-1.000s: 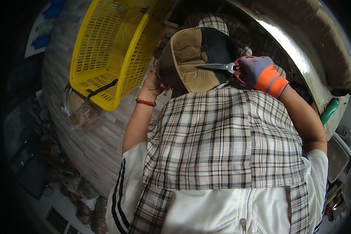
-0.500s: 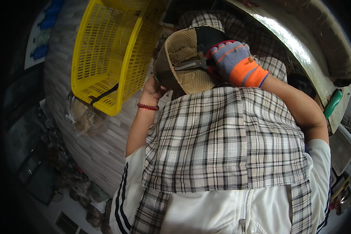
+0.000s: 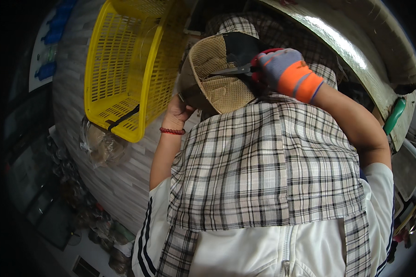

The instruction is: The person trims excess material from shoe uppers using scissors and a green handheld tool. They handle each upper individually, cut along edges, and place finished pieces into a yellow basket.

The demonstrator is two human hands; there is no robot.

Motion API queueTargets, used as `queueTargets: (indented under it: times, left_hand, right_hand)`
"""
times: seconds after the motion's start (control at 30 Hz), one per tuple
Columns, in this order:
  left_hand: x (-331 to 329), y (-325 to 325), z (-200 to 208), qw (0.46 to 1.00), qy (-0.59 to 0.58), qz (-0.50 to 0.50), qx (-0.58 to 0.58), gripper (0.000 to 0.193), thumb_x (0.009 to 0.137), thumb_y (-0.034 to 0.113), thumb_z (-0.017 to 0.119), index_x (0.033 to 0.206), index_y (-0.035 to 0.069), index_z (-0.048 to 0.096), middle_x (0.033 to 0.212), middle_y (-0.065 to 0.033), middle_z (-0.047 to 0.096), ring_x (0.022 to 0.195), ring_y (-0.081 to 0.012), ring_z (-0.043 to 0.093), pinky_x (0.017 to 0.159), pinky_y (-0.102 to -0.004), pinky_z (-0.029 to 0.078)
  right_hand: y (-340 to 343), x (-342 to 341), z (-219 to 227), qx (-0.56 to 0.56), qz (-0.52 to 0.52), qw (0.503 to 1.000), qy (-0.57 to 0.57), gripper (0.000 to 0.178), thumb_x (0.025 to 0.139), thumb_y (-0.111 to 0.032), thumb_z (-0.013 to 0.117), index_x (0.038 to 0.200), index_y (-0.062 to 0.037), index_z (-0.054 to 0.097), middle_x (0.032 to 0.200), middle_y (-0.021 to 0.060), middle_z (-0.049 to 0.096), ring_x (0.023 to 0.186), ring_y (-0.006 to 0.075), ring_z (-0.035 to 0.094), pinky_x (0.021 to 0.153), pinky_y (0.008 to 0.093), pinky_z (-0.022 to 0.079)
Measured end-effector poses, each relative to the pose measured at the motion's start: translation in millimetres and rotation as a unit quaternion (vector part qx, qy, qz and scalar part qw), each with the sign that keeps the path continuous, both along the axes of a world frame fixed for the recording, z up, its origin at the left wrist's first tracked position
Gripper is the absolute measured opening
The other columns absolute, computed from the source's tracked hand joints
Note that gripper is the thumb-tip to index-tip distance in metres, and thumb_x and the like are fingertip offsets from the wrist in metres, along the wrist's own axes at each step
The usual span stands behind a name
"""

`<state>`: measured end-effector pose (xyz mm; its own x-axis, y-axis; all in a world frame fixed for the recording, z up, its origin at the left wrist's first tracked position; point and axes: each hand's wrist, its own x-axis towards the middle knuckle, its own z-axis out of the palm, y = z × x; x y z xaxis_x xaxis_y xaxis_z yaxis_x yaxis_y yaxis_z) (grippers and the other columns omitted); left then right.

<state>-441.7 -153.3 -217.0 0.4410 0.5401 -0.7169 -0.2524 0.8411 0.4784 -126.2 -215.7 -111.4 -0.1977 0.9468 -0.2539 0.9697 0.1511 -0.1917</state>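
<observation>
A hollow brown and black piece [image 3: 226, 94] with tan mesh lining, shaped like a cap or a boot shaft, lies over my lap with its lined side facing up. My left hand [image 3: 178, 111] is bare and closed on its brown outer side; some fingers are hidden beneath. Wearing a grey and orange glove, my right hand [image 3: 289, 74] grips red-handled scissors [image 3: 233, 70]. Their dark blades reach across the lining and look nearly together. A checked apron [image 3: 235, 166] covers my front.
To the left stands a yellow plastic basket [image 3: 145, 99] with a black strap. Beside it, a clear plastic bag [image 3: 104, 145] sits on the grey wood-look floor [image 3: 125, 194]. A worktable [image 3: 337, 46] edges the right, with a green handle [image 3: 395, 116] near its corner.
My right hand and the scissors have shifted slightly right, and the blades look closer together. The lined piece has moved a little to the left with my left hand still on it.
</observation>
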Motion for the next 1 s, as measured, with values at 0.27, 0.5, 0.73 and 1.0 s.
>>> queueTargets:
  times: [0.27, 0.5, 0.73, 1.0]
  left_hand:
    - [5, -2, -1, 0.998, 0.006, -0.037, 0.054, 0.047, 0.069, 0.002, 0.076, 0.113, -0.004, 0.061, 0.108, -0.0105, 0.064, 0.098, -0.0203, 0.062, 0.085, -0.0311, 0.053]
    - [14, -7, 20, 0.994, -0.002, -0.073, 0.083, 0.045, 0.070, 0.001, 0.077, 0.113, 0.001, 0.062, 0.108, -0.0068, 0.063, 0.098, -0.0195, 0.061, 0.085, -0.0304, 0.053]
    - [12, -4, 5, 0.998, 0.015, -0.029, 0.052, 0.046, 0.071, 0.000, 0.076, 0.114, -0.002, 0.061, 0.109, -0.0088, 0.063, 0.099, -0.0202, 0.061, 0.085, -0.0305, 0.053]
    - [15, -5, 13, 0.997, -0.021, -0.047, 0.055, 0.048, 0.071, 0.000, 0.075, 0.116, -0.003, 0.060, 0.112, -0.0110, 0.063, 0.100, -0.0208, 0.061, 0.086, -0.0312, 0.053]
  right_hand:
    - [-13, 40, 0, -0.031, 0.015, 0.999, 0.023, 0.035, 0.075, -0.029, 0.070, 0.098, -0.0041, 0.061, 0.092, 0.0126, 0.061, 0.088, 0.0295, 0.061, 0.073, 0.0376, 0.051]
    - [-2, 27, -2, -0.061, 0.049, 0.996, 0.045, 0.041, 0.078, -0.043, 0.066, 0.102, -0.0096, 0.066, 0.093, 0.0108, 0.066, 0.091, 0.0278, 0.064, 0.080, 0.0363, 0.051]
    - [11, 22, 6, -0.192, 0.043, 0.981, 0.002, 0.045, 0.086, -0.049, 0.054, 0.106, -0.0101, 0.067, 0.082, 0.0123, 0.069, 0.077, 0.0319, 0.067, 0.069, 0.0388, 0.053]
    - [11, 13, 2, -0.137, 0.046, 0.988, 0.049, 0.074, 0.069, -0.071, 0.064, 0.107, -0.0082, 0.066, 0.086, 0.0114, 0.070, 0.080, 0.0301, 0.068, 0.072, 0.0377, 0.054]
